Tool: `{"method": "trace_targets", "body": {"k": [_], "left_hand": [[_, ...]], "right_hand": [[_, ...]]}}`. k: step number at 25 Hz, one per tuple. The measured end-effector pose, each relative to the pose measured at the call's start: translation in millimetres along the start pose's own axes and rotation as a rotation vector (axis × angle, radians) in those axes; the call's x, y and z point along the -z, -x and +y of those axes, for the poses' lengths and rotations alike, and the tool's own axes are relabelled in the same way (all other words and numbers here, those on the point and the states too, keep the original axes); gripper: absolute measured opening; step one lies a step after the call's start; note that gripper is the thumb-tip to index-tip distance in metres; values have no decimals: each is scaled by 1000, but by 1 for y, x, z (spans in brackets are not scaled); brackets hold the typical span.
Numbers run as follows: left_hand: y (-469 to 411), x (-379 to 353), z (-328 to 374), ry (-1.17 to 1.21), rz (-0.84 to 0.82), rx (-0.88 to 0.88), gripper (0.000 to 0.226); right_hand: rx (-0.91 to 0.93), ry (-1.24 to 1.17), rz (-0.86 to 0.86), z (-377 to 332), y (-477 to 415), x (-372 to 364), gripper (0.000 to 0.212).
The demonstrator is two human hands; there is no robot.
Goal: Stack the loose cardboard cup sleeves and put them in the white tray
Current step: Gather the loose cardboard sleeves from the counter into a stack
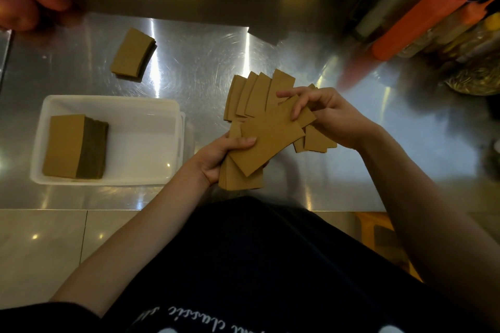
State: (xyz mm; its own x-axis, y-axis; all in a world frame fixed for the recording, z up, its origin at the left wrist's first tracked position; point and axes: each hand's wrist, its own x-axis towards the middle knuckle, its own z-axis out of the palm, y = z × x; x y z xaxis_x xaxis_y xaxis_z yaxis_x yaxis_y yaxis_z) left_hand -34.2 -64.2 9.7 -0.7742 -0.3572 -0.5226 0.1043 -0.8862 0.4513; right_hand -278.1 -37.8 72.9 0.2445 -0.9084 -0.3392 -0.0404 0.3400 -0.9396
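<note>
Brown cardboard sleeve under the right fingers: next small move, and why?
Probably slide that brown cardboard sleeve square onto the bundle in the left hand. It lies skewed across the bundle, pinched at its far end by the right hand, with more fanned loose sleeves on the steel counter behind. The white plastic tray already holds one stack.

White script lettering on the dark shirt (270, 278), seen upside down at the bottom edge, seems to read "classic"; the rest is cut off.
</note>
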Motion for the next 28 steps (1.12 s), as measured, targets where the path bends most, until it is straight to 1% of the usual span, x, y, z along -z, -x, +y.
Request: {"method": "trace_targets", "body": {"k": [2, 4, 7, 8, 10, 12, 13, 14, 16, 18, 21, 23, 26, 28], "left_hand": [[0, 2, 1, 42, 11, 10, 95], [1, 5, 1, 70, 42, 6, 87], [1, 9, 1, 106, 91, -31, 64], [1, 9, 2, 116, 124, -41, 60], [-1, 9, 2, 127, 225, -65, 59], [-4, 11, 1, 125, 311, -117, 70], [-5, 11, 2, 123, 327, -153, 73], [-6, 11, 3, 113, 328, -191, 71], [-8, 12, 3, 80, 310, -268, 60], [-8, 10, 2, 57, 291, -304, 53], [-8, 7, 2, 76, 324, -304, 42], [-8, 5, 2, 67, 356, -297, 34], [-8, 3, 2, 29, 350, -301, 33], [-8, 2, 1, 30, 350, -308, 30]], "right_hand": [[29, -47, 65, 3, 1, -1, 32], [35, -118, 136, 8, 1, 1, 35], [34, -153, 260, 17, 4, 8, 37], [41, -181, 304, 20, 5, 11, 37], [62, -229, 384, 26, 7, 15, 38], [75, -230, 434, 31, 8, 17, 37], [78, -218, 447, 33, 9, 17, 37], [78, -206, 456, 35, 9, 16, 38], [75, -194, 461, 38, 9, 14, 39], [65, -196, 444, 37, 8, 14, 33], [20, -181, 389, 32, 7, 15, 28], [-28, -134, 336, 29, 5, 13, 21], [-136, -60, 282, 26, 0, 5, 22], [-214, -88, 293, 22, -3, -4, 16]]}}
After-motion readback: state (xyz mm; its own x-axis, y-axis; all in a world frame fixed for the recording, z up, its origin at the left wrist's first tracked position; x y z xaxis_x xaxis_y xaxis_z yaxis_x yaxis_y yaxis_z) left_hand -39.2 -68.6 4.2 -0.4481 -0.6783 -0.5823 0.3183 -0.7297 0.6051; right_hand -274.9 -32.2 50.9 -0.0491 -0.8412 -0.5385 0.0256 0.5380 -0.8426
